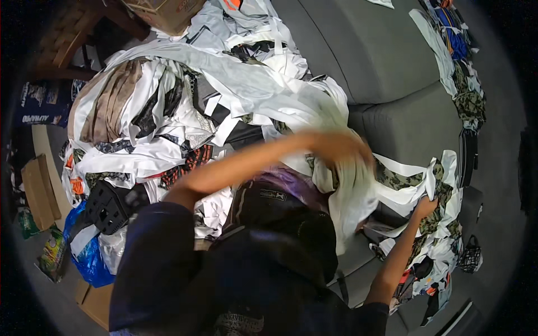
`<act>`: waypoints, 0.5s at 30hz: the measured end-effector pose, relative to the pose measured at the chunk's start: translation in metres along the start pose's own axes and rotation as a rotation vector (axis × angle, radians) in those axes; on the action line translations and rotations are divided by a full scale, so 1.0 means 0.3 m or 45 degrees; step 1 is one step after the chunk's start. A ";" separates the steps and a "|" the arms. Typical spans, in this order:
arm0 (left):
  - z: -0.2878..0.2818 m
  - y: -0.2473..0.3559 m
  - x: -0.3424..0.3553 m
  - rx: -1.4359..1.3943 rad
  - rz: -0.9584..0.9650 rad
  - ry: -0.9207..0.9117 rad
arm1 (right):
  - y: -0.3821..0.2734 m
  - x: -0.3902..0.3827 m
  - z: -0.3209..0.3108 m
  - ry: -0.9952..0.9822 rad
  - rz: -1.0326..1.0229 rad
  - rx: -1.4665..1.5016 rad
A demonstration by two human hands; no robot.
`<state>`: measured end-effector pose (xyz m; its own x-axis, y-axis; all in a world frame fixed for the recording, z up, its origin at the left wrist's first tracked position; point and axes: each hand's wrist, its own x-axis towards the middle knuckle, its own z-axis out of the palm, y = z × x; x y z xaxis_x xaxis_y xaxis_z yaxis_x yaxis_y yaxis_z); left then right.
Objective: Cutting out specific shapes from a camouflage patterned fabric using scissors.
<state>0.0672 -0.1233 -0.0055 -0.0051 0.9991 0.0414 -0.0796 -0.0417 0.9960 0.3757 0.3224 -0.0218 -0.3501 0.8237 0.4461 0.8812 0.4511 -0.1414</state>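
Note:
My left hand (350,148), smeared by motion, reaches across my body over a long pale cloth (353,201) that hangs blurred beside my lap; whether its fingers grip the cloth is unclear. My right hand (426,206) is closed on white and camouflage fabric (443,196) at the right, among a pile of similar pieces. A big heap of white, brown, black and patterned fabric (112,101) spreads across the left and middle, with long pale lengths (252,84) draped over its top.
Grey cushions (392,56) fill the upper right, with bundled strips (465,101) along their far side. A cardboard box (157,11) and brown wooden furniture (67,33) stand upper left. Blue bags (92,263), flattened cardboard (36,190) and a black plastic piece (109,207) lie at the left.

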 end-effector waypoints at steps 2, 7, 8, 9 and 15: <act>-0.246 -0.203 -0.163 0.215 -0.020 0.709 | -0.001 -0.008 -0.022 0.000 0.016 0.003; -0.714 -1.005 -0.866 1.741 -0.763 1.472 | -0.084 -0.016 0.022 -0.043 0.018 0.059; -0.689 -1.037 -0.898 1.684 -0.869 1.542 | -0.072 -0.019 0.006 -0.030 0.037 0.042; -0.635 -1.093 -0.890 1.649 -1.077 1.475 | -0.063 -0.023 -0.007 -0.020 0.051 0.025; -0.488 -1.265 -0.734 1.132 -1.021 1.931 | -0.081 -0.009 0.003 -0.054 0.010 0.002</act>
<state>-0.0476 -0.3277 -0.4042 -0.9972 -0.0731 0.0185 -0.0533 0.8564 0.5135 0.3549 0.3095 -0.0202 -0.3565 0.8408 0.4073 0.8835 0.4452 -0.1457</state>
